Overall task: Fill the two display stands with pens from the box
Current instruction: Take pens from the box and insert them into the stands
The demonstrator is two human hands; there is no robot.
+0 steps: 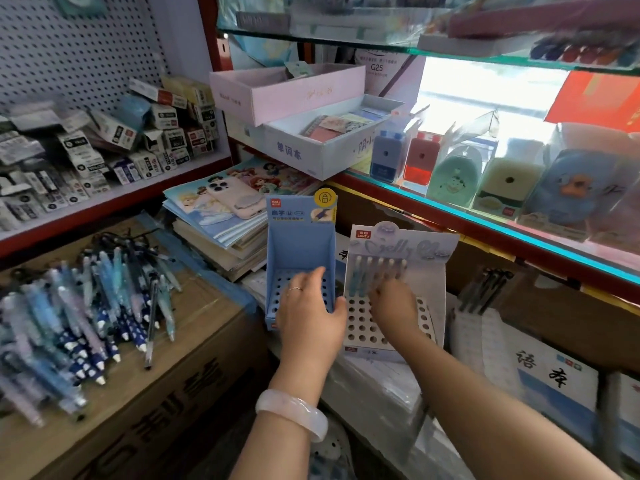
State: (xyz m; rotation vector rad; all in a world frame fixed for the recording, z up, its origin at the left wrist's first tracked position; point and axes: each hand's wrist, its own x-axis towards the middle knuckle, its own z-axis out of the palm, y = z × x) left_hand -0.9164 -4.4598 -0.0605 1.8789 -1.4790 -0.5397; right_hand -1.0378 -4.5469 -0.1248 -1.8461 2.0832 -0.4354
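To the far left of my left hand (309,315) I see the large brown cardboard box (145,382), and on its top lies a loose heap of blue, navy and lilac pens (69,317).

Just beyond my left hand stands the light blue cardboard display stand (300,244) with a tall back card; the holes in its base that I can see hold no pens. My left hand grasps this stand at its front right part: the fingers reach over the holed base and the thumb lies against the right wall. A thin ring is on one finger and a pale bangle (294,412) is on the wrist.

Directly under my right hand (393,304) is the white and lilac display stand (398,265), touching the blue one on its right. A row of pastel pens (375,273) stands upright in its back holes; the front holes are open. My right hand is among these pens, fingers curled, but it is blurred and I cannot tell whether it holds one.
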